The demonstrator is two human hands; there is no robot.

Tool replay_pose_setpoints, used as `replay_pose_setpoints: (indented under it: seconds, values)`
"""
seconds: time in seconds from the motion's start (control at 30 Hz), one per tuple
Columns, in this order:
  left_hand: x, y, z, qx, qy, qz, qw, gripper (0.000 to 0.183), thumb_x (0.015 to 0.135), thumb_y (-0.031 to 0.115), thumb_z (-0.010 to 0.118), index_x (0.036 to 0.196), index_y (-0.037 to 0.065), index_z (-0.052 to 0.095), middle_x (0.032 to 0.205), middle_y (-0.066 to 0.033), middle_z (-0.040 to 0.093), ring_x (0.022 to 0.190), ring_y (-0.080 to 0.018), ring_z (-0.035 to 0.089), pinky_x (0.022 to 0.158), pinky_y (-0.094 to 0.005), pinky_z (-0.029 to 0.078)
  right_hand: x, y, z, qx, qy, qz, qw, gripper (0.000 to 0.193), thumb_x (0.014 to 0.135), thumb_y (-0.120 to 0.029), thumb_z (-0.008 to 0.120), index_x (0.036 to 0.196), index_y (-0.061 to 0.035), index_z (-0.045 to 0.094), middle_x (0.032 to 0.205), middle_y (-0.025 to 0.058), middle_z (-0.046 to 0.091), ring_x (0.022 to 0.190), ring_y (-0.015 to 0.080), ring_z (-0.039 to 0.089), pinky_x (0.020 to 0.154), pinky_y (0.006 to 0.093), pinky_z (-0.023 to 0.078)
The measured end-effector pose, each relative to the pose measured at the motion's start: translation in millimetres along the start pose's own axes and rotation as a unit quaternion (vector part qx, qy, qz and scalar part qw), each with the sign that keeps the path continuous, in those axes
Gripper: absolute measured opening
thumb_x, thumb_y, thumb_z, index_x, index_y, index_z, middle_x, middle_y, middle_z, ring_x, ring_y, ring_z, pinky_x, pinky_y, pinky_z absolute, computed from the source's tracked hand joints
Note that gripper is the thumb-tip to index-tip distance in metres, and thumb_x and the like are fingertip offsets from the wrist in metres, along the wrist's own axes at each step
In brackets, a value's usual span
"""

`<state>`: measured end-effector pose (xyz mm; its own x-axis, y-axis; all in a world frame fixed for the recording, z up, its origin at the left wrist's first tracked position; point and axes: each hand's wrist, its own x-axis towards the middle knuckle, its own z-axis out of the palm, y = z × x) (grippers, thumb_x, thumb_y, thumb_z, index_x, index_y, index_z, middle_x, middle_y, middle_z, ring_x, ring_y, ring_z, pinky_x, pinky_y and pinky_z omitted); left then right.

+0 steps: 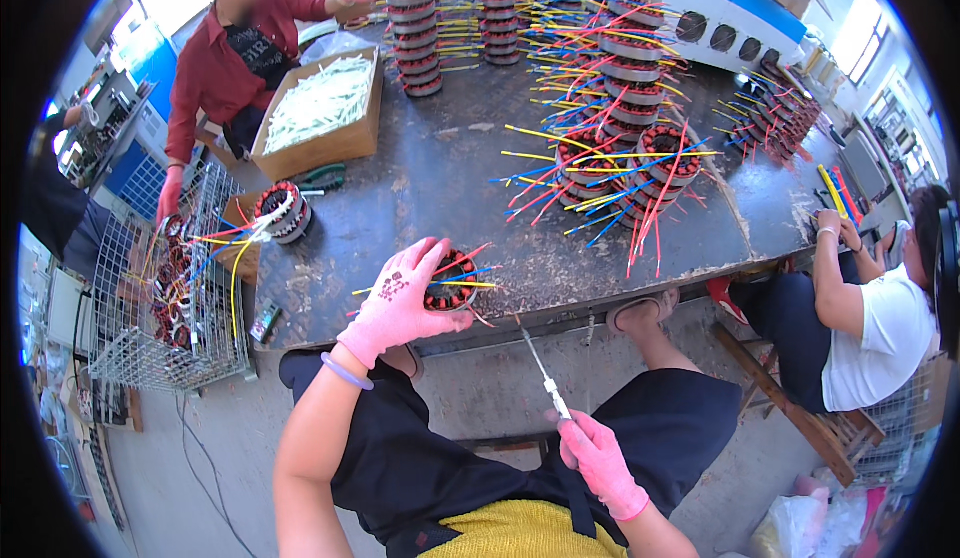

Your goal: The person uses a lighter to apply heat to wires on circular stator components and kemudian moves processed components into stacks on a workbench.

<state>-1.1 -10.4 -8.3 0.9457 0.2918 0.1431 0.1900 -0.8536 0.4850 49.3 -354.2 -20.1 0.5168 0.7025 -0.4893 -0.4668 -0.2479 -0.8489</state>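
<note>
left hand [402, 296], part-curled, holds a wound ring [450, 300] at the table's [360, 228] near edge; right hand [600, 461] closes round a thin tool [551, 388], tip apart. apparently wire work; the next move calls for careful tip alignment.

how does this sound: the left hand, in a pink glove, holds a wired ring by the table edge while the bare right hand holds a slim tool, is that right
Not quite: the right hand is not bare. The head view shows it in a pink glove too. The left hand does hold the wired ring, and the right does hold the slim tool.
</note>
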Motion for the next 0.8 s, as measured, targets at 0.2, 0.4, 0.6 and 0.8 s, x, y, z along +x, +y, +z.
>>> replay_pose_setpoints:
  seconds: [0.2,0.4,0.6,0.8]
  values:
    - [2,17,12,0.027,0.047,0.004,0.999,0.103,0.067,0.054,0.083,0.145,0.001,0.041,0.148,-0.0254,0.039,0.139,-0.0461,0.033,0.115,-0.0513,0.028,-1,-14,4,-0.003,0.008,0.006,1.000,0.036,0.105,-0.026,0.050,0.125,0.0016,0.060,0.066,-0.0060,0.046,0.059,0.0036,0.038,0.055,0.0214,0.031]
    - [5,17,24,0.084,0.039,-0.002,0.996,0.109,0.065,0.060,0.082,0.146,0.001,0.039,0.149,-0.0257,0.036,0.140,-0.0476,0.031,0.115,-0.0535,0.026,-1,-16,10,-0.012,0.007,0.024,1.000,0.036,0.105,-0.027,0.049,0.126,0.0005,0.060,0.066,-0.0055,0.047,0.060,0.0041,0.040,0.056,0.0211,0.032]
    - [6,14,18,0.069,0.028,0.002,0.997,0.110,0.063,0.054,0.085,0.148,0.002,0.038,0.150,-0.0262,0.035,0.139,-0.0446,0.034,0.115,-0.0503,0.029,1,-1,5,-0.026,-0.007,0.018,0.999,0.035,0.105,-0.025,0.049,0.127,0.0006,0.059,0.066,-0.0056,0.048,0.059,0.0039,0.041,0.056,0.0212,0.034]
    - [2,-9,-12,-0.023,-0.023,0.021,0.999,0.109,0.059,0.035,0.090,0.149,0.005,0.038,0.145,-0.0227,0.043,0.134,-0.0409,0.042,0.113,-0.0435,0.035,-1,-1,6,-0.032,-0.016,0.032,0.999,0.035,0.105,-0.024,0.049,0.128,0.0013,0.058,0.066,-0.0065,0.046,0.058,0.0032,0.041,0.055,0.0210,0.034]
